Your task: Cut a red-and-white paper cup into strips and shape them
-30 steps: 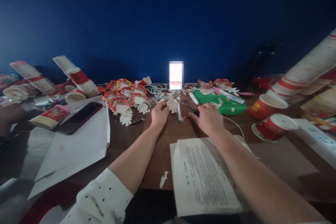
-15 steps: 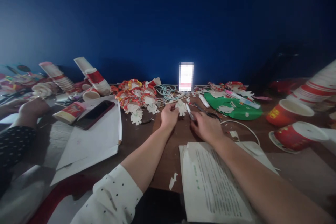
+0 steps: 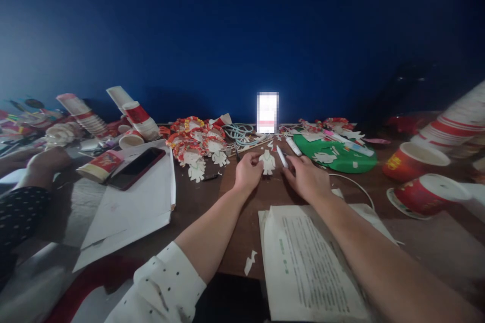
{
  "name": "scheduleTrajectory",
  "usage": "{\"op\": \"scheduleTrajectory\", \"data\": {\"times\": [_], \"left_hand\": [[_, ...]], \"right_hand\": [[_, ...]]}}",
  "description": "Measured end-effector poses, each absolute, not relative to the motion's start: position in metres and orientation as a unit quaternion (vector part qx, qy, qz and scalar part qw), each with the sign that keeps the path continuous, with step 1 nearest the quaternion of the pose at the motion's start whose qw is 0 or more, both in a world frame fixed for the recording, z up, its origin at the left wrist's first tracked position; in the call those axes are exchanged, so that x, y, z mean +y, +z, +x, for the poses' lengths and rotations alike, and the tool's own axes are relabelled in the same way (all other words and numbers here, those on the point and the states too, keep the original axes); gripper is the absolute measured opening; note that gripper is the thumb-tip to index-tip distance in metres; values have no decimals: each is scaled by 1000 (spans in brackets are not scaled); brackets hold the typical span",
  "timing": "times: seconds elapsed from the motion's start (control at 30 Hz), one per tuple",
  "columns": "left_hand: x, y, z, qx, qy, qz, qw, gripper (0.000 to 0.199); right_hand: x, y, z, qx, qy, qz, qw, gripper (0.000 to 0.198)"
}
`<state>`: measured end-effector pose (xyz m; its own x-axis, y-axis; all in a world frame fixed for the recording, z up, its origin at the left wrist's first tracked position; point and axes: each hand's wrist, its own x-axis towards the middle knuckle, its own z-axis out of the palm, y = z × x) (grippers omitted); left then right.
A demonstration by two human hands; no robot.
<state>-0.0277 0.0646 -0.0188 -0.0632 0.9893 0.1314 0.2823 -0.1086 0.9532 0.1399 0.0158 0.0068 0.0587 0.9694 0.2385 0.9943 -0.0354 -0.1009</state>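
Near the middle of the brown table, my left hand [image 3: 249, 172] pinches the left edge of a small white paper figure [image 3: 269, 162] with cut-out arms and legs. The figure faces me, and faint marks show near its neck. My right hand [image 3: 307, 177] is closed around a slim white pen [image 3: 282, 156], its tip pointing up and toward the wall. A narrow gap lies between pen and figure. To the left of my left hand lie several similar white figures [image 3: 196, 171] with red and yellow patterned tops.
A printed paper bag [image 3: 314, 262] lies under my right forearm. A green sheet [image 3: 352, 160] with scraps, paper cups [image 3: 424, 159] and a bright phone-like screen [image 3: 267, 112] stand around. At left are a dark phone [image 3: 137, 167] and a co-worker's hand [image 3: 47, 164].
My left hand has shifted slightly right with the paper figure. My right hand and the pen have also moved a little right, and the figure shows more fully.
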Motion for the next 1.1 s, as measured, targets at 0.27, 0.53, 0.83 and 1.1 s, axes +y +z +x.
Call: {"op": "scheduleTrajectory", "data": {"times": [0.27,0.53,0.83,1.1], "left_hand": [[58,-26,-26,560,402,657,305,31],[51,-20,-24,559,366,693,271,31],[51,-21,-25,564,357,696,265,31],[50,-19,-25,558,362,697,267,32]], "right_hand": [[14,10,141,-685,-33,-715,133,39],[16,8,144,-683,-30,-713,156,38],[15,8,146,-675,-20,-719,168,37],[16,8,148,-672,-15,-719,176,37]]}}
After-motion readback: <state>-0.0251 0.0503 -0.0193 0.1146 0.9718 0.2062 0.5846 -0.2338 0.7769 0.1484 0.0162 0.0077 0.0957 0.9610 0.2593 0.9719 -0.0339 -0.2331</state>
